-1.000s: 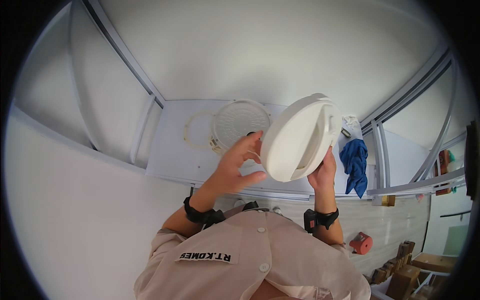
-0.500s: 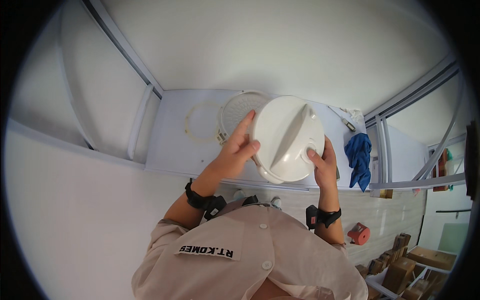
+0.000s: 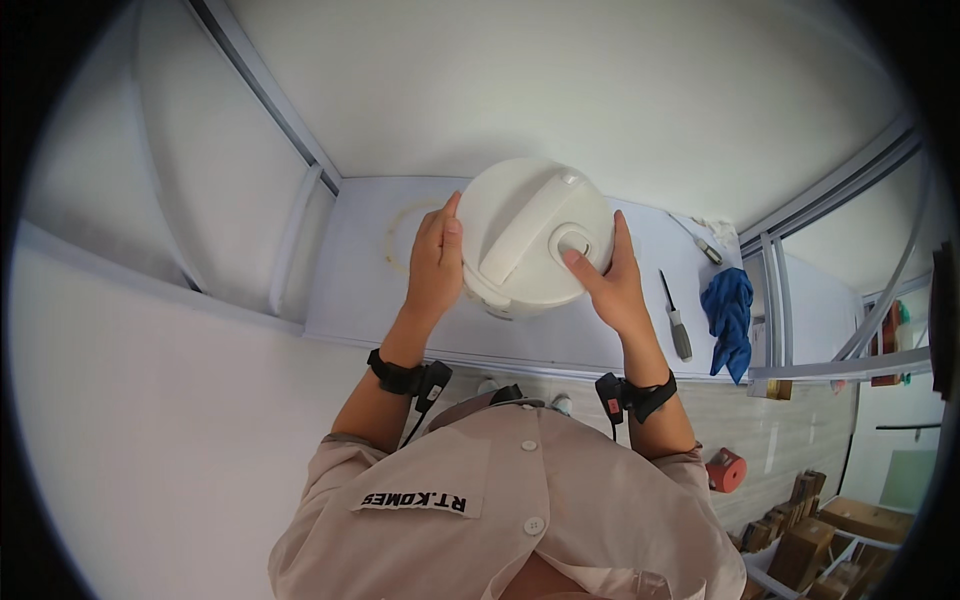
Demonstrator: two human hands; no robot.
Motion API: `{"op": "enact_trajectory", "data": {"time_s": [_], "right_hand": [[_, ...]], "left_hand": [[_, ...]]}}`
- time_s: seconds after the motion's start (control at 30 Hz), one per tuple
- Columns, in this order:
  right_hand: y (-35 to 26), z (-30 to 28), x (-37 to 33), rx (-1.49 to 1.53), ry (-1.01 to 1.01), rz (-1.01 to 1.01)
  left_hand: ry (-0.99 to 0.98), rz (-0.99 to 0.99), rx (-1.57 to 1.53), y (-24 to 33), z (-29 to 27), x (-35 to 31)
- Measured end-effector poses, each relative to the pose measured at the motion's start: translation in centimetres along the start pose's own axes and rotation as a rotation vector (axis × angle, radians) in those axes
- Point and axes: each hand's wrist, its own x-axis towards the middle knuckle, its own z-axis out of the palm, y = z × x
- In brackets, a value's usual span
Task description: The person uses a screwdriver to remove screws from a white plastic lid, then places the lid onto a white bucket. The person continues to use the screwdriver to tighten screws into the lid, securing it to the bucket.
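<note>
Between both my hands is a round white lid (image 3: 505, 210) with a raised bar handle across its top and a round vent recess near its right side. It looks like a cooker lid. My left hand (image 3: 436, 258) presses its palm and fingers against the left edge. My right hand (image 3: 614, 285) grips the right edge, the thumb reaching over the top beside the recess. To the left, a thin yellowish ring (image 3: 392, 240) lies on the white table, partly hidden by my left hand. What lies directly beneath the lid is hidden.
Right of the lid, a screwdriver (image 3: 678, 330) with a grey handle lies on the white table (image 3: 350, 300). Farther back is another thin-shafted tool (image 3: 705, 245). A crumpled blue cloth (image 3: 728, 315) hangs over the front edge. A red stool (image 3: 727, 470) and cardboard boxes (image 3: 800, 550) stand lower right.
Both hands have carried the lid left, and its handle has turned to a flatter slant. The lid now covers the ribbed round piece seen before. The near screwdriver has come into sight.
</note>
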Motion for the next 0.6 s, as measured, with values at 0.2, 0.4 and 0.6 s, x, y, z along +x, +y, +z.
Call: {"op": "enact_trajectory", "data": {"time_s": [0.2,0.4,0.6], "right_hand": [[2.2,1.3,1.0,-0.302,0.074,-0.040],[2.0,2.6,0.4,-0.516,0.101,-0.012],[3.6,2.9,-0.2,-0.595,0.176,-0.043]], "left_hand": [[0.042,-0.065,-0.072,-3.0,0.6,0.9],[0.036,-0.101,-0.150,-4.1,0.7,1.1],[0.000,-0.138,-0.221,-4.7,0.7,2.1]]}}
